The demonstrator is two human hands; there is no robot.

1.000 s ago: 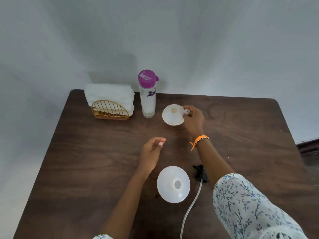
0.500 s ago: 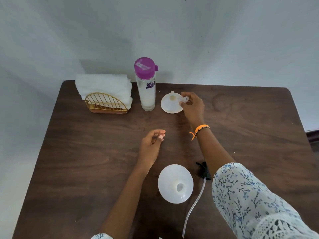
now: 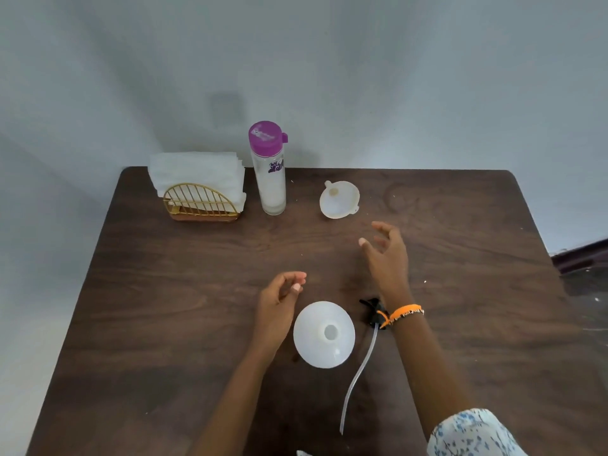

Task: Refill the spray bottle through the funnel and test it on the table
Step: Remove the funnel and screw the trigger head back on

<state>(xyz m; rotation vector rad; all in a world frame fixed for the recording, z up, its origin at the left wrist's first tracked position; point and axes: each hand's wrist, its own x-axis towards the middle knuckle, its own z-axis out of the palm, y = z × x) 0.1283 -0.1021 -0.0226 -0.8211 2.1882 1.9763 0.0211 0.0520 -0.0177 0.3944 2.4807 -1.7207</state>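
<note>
**Funnel set down on the desk, both hands free**

The small funnel [image 3: 339,199] is seen lying on the dark desk [image 3: 164,324], just right of the purple-capped bottle [image 3: 269,169]. The right hand [image 3: 386,255] is held above the desk with fingers spread, gripping nothing. The left hand [image 3: 279,301] is loosely curled and empty beside the white spray bottle [image 3: 324,334]. The black spray head [image 3: 373,312] with its tube is partly hidden by the right wrist.

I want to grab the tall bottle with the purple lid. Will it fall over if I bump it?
Probably, yes. The bottle is tall and narrow on a small base, so a knock near its purple lid would likely tip it. It looks partly filled, which may steady it a little. On its side, its round body would likely roll on the table.
</note>
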